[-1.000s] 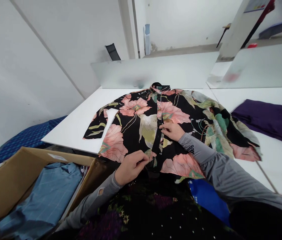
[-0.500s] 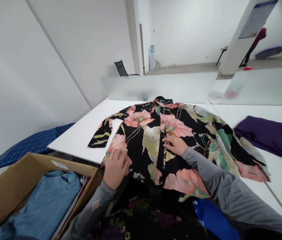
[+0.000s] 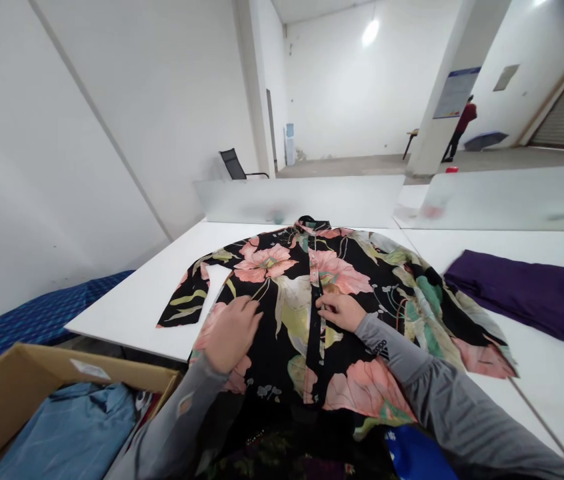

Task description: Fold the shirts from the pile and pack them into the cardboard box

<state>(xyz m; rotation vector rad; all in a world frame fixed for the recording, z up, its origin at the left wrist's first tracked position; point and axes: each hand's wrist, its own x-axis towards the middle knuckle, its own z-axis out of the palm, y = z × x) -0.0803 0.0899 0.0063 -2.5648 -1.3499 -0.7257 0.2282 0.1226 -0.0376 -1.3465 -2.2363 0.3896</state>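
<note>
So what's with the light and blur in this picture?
Head view: the lamp glares plain white; the upper right corner darkens; the left hand looks softer than the right hand; the floral shirt shows its print clearly; the frosted panel hazes what's behind it.

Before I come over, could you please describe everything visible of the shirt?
The shirt is black with large pink, cream and green flowers, apparently thin cloth, with a collar and front placket. It lies spread face up on the white table, collar toward the frosted screen, sleeves out. The right hand pinches the placket; whether the left hand touches the shirt is unclear.
</note>
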